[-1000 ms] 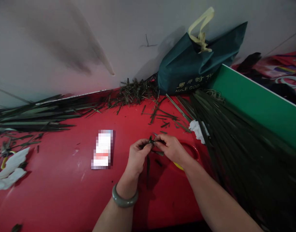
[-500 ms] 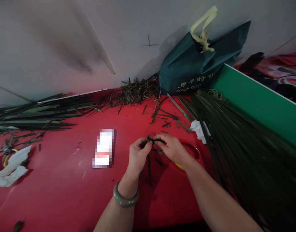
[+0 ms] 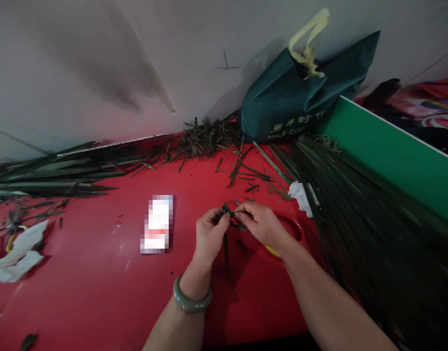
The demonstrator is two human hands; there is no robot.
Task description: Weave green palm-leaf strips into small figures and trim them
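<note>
Over the red table (image 3: 99,292), my left hand (image 3: 208,235) and my right hand (image 3: 263,225) meet and pinch a small folded piece of dark green leaf strip (image 3: 229,213) between their fingertips. A loose end of the strip (image 3: 226,248) hangs down below my left thumb. A grey-green bangle (image 3: 192,301) sits on my left wrist. Under my right wrist lies a red ring-shaped thing with yellow inside (image 3: 293,234), partly hidden.
A large bundle of long dark leaf strips (image 3: 356,214) fans out at right beside a green board (image 3: 392,156). A teal bag (image 3: 304,92) stands against the wall. Cut scraps (image 3: 205,139) and more leaves (image 3: 51,170) lie at back; a white packet (image 3: 157,224) and tissues (image 3: 15,253) at left.
My hands have stayed in place; the fingers shifted slightly on the folded strip. The view moved a little.
</note>
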